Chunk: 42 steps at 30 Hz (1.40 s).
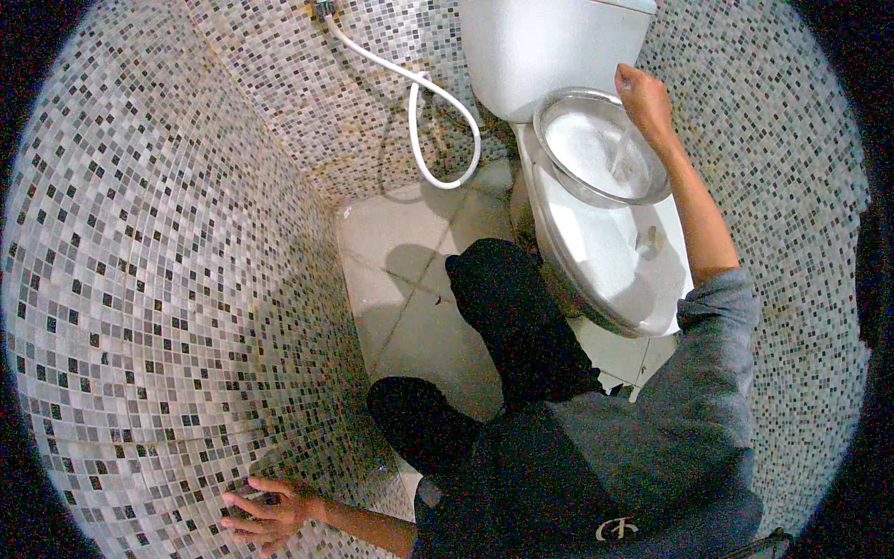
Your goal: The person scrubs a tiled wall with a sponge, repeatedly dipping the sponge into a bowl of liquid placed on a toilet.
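Note:
My right hand [646, 105] is curled into a fist over the right rim of a round, shiny basin [607, 194]. A pale streak [620, 152] runs from under the fist down into the basin; whether it is a handle or something pouring cannot be told. White, foamy-looking contents [583, 143] lie in the basin. The basin rests on the shut lid of a white toilet [601, 258], close to its cistern [552, 49]. At the lower left, my left hand [272, 513] is spread, fingers apart, against the mosaic-tiled wall [167, 335], holding nothing.
A white hose [447, 91] hangs in a loop from a fitting [323, 8] on the back wall, left of the toilet. Pale floor tiles [391, 279] lie between the left wall and the toilet. My dark-clothed legs [524, 321] reach over this floor. Another mosaic wall [789, 230] stands close on the right.

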Available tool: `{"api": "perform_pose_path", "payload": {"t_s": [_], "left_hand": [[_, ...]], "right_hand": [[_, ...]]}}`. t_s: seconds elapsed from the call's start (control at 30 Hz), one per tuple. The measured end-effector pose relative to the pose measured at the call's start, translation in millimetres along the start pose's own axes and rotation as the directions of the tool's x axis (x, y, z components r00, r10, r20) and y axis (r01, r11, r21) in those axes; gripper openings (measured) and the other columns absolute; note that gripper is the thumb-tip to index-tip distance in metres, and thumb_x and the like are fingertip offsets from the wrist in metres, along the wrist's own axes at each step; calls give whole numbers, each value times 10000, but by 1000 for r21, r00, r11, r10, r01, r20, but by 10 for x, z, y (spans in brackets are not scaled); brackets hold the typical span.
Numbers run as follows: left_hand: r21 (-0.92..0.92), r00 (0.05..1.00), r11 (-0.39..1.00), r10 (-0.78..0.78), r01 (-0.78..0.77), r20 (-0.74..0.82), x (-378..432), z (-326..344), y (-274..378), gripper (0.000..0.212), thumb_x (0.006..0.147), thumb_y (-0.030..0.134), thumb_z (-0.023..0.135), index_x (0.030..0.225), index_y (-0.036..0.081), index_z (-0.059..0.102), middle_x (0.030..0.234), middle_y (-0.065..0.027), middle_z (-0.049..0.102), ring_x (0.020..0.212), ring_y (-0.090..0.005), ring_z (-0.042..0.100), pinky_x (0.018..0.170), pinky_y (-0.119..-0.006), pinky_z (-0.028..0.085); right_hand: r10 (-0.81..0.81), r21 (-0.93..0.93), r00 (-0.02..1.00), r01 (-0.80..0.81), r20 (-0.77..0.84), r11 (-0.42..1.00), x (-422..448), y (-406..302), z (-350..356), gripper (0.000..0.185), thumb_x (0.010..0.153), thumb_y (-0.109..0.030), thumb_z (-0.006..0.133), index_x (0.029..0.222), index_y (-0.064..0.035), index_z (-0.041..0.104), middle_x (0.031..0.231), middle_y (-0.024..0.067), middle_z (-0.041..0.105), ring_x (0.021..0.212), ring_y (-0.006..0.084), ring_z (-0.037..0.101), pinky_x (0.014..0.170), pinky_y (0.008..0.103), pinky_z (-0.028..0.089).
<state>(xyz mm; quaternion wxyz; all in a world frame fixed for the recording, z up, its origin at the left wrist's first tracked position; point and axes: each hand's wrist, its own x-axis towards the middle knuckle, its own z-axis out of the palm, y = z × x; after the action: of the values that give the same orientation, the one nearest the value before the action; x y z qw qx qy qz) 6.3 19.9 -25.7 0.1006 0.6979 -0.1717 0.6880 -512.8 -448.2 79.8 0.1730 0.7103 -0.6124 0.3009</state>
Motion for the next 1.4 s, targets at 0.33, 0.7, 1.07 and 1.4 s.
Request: {"api": "perform_pose_path", "payload": {"t_s": [0.33,0.7,1.07,1.4], "left_hand": [[42,999,999,26,-28,39,91,-65,83,349,851,365,581,1131,159,621,1333,-97,466,1318,-249,315,1117,-435,21],[119,990,993,2,-19,138,-9,-108,65,357,857,342,576,1160,154,591,1367,-122,417,1335,-292,272,1107,-473,18],[-57,983,998,31,-20,183,-19,-96,35,367,861,376,551,1149,149,577,1414,-196,299,1364,-336,134,1095,-490,2],[-112,970,992,87,-62,227,-2,-147,47,344,904,361,487,1191,174,515,1376,-157,378,1338,-326,215,1077,-514,25]], "right_hand": [[-18,397,995,-23,97,918,392,-29,587,369,831,-208,565,1182,-146,471,923,149,641,810,295,628,717,402,496],[-513,972,828,-160,228,175,297,-4316,1063,669,664,-211,770,1247,-128,452,1078,130,566,914,195,589,728,321,513],[43,986,995,-84,91,-143,-500,-5834,980,527,653,-191,756,1124,-76,551,1078,140,598,988,312,573,874,372,443],[-53,934,956,270,-289,-232,-1650,-5659,-345,449,763,-97,634,1197,-112,524,1162,127,556,1014,333,534,895,426,401]]}}
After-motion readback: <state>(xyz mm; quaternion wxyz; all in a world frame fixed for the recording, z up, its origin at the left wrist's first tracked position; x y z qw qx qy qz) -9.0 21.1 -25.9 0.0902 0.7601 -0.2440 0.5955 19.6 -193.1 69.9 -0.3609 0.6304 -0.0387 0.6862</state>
